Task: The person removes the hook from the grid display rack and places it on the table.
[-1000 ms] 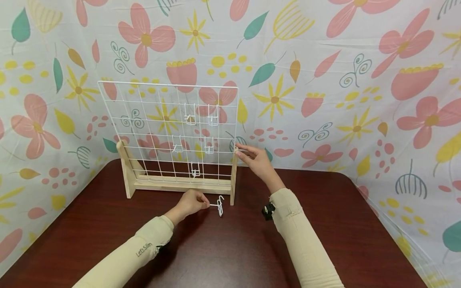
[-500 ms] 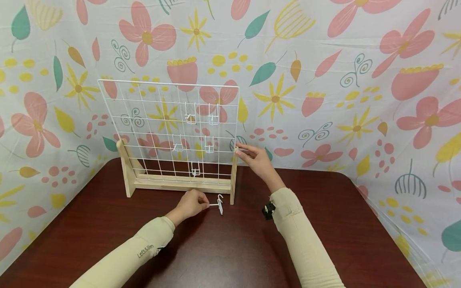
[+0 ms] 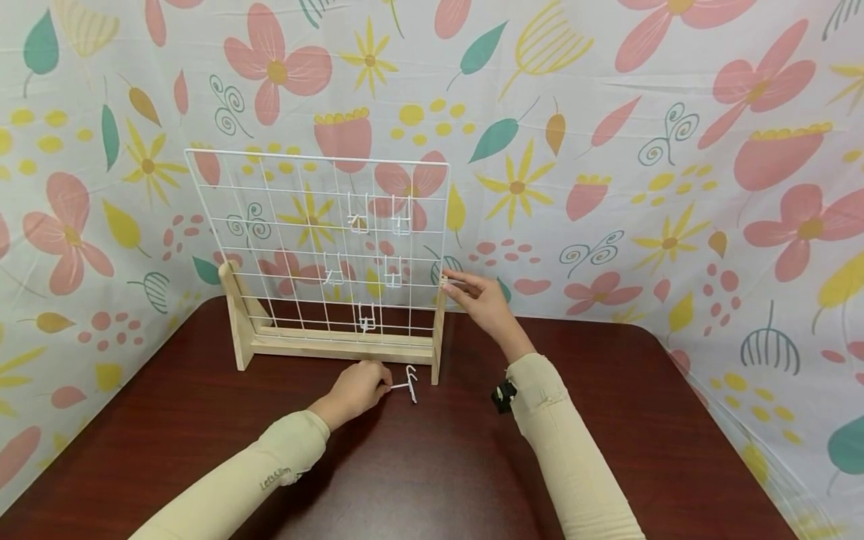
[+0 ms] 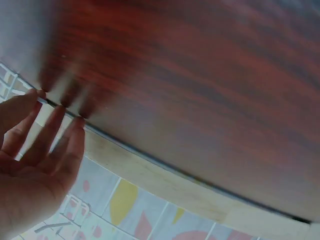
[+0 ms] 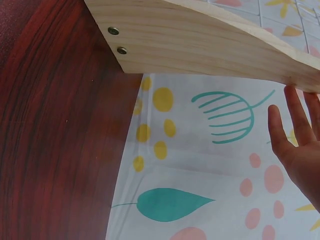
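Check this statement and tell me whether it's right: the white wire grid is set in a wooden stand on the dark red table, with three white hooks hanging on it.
Not quite: the count is wrong. Five white hooks hang on the white wire grid, as the head view shows. It is indeed set in a wooden stand on the dark red table.

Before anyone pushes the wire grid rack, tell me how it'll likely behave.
The wire grid rack should be fairly stiff, being framed, crossed wire. Pushed high, it may tip, rising well above its low wooden crossbar. The wire hooks may rattle, apparently just hung on.
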A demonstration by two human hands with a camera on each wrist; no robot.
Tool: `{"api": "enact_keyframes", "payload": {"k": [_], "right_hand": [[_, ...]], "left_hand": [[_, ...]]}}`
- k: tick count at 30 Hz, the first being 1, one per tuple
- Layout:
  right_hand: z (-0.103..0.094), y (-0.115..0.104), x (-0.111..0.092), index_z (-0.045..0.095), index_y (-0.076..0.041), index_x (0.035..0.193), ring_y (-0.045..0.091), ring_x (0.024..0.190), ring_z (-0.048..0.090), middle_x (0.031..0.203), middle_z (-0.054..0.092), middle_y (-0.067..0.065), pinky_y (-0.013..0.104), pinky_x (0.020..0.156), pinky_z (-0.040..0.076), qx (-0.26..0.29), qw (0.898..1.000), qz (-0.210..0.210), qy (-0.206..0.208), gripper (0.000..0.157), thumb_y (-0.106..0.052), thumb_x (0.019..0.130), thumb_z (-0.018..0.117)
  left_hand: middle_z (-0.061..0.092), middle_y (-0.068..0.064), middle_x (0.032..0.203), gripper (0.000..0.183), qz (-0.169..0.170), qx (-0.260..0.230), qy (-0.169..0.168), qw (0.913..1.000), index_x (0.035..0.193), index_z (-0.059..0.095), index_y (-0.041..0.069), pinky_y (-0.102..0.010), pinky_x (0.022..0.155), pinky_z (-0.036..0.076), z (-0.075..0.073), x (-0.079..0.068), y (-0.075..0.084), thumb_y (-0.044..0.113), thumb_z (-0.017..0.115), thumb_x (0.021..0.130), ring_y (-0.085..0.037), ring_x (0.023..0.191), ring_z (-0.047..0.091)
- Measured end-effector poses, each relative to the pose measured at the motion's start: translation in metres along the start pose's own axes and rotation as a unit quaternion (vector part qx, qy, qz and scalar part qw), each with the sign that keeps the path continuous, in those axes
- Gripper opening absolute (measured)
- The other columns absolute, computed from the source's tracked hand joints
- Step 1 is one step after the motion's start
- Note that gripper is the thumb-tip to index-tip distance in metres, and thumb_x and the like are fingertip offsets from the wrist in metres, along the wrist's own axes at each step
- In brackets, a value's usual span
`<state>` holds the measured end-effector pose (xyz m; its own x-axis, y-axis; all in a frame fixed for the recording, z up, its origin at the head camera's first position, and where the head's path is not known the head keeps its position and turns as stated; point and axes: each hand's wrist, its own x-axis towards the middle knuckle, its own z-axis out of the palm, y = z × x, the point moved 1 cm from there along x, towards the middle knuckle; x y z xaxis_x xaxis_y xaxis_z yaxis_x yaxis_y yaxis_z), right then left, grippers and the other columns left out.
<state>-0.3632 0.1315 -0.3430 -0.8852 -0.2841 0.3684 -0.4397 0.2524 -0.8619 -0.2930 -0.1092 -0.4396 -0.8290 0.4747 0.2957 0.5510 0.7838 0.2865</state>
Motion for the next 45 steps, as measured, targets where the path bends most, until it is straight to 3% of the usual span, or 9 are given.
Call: {"api": "enact_keyframes", "payload": {"k": [6, 13, 22, 32, 35, 40, 45], "right_hand": [[-0.001, 0.001, 0.001, 0.056, -0.006, 0.134, 0.027, 0.117, 0.059, 0.132, 0.058, 0.012, 0.045, 0.094, 0.048, -0.004, 1.000, -0.003, -0.002, 0.045, -0.023, 0.094, 0.064], [0.000, 0.000, 0.000, 0.058, -0.008, 0.133, 0.026, 0.115, 0.060, 0.131, 0.060, 0.011, 0.044, 0.093, 0.049, -0.002, 1.000, -0.007, 0.001, 0.042, -0.023, 0.093, 0.064], [0.000, 0.001, 0.000, 0.061, -0.014, 0.130, 0.024, 0.115, 0.060, 0.130, 0.061, 0.009, 0.044, 0.093, 0.049, 0.003, 1.000, -0.003, 0.001, 0.039, -0.024, 0.093, 0.065], [-0.001, 0.000, 0.000, 0.059, -0.013, 0.132, 0.028, 0.119, 0.057, 0.133, 0.058, 0.011, 0.049, 0.097, 0.046, 0.002, 1.000, 0.008, -0.005, 0.040, -0.023, 0.094, 0.064], [-0.001, -0.009, -0.004, 0.057, -0.010, 0.133, 0.031, 0.120, 0.056, 0.134, 0.056, 0.014, 0.049, 0.097, 0.045, -0.001, 1.000, 0.011, -0.010, 0.040, -0.018, 0.095, 0.062], [0.000, -0.029, -0.011, 0.056, -0.005, 0.134, 0.032, 0.120, 0.056, 0.134, 0.055, 0.018, 0.048, 0.097, 0.046, -0.004, 1.000, 0.017, -0.014, 0.040, -0.014, 0.095, 0.061], [0.000, -0.032, -0.011, 0.057, -0.005, 0.133, 0.033, 0.120, 0.056, 0.133, 0.056, 0.019, 0.049, 0.097, 0.045, 0.000, 1.000, 0.021, -0.012, 0.039, -0.014, 0.095, 0.061]], "left_hand": [[0.069, -0.003, 0.088, 0.005, 0.055, 0.081, -0.024, 0.9949, 0.086, 0.071, 0.010, -0.037, 0.070, 0.053, 0.002, 0.001, -0.001, 0.006, 0.073, 0.083, -0.021, 0.082, 0.067], [0.067, -0.005, 0.095, 0.011, 0.127, 0.169, -0.033, 0.9769, 0.094, 0.067, 0.009, -0.039, 0.076, 0.050, 0.005, -0.002, 0.000, 0.015, 0.071, 0.085, -0.023, 0.090, 0.065], [0.064, -0.012, 0.121, 0.031, 0.128, 0.193, -0.042, 0.9719, 0.115, 0.064, 0.009, -0.047, 0.095, 0.046, 0.001, -0.007, -0.002, 0.026, 0.067, 0.090, -0.034, 0.118, 0.056], [0.063, -0.011, 0.122, 0.038, 0.166, 0.217, -0.021, 0.9618, 0.122, 0.062, 0.007, -0.044, 0.099, 0.043, -0.011, -0.013, -0.002, 0.027, 0.066, 0.090, -0.033, 0.120, 0.054], [0.062, -0.011, 0.123, 0.040, 0.182, 0.218, -0.009, 0.9587, 0.125, 0.060, 0.006, -0.044, 0.100, 0.043, -0.018, -0.013, -0.001, 0.027, 0.066, 0.091, -0.032, 0.121, 0.054], [0.062, -0.011, 0.123, 0.044, 0.211, 0.226, 0.031, 0.9503, 0.127, 0.059, 0.005, -0.045, 0.100, 0.043, -0.035, -0.010, 0.005, 0.026, 0.066, 0.090, -0.032, 0.120, 0.054], [0.063, -0.011, 0.120, 0.045, 0.233, 0.236, 0.086, 0.9396, 0.127, 0.059, 0.004, -0.044, 0.098, 0.045, -0.053, -0.006, 0.010, 0.026, 0.068, 0.089, -0.031, 0.117, 0.057]]}}
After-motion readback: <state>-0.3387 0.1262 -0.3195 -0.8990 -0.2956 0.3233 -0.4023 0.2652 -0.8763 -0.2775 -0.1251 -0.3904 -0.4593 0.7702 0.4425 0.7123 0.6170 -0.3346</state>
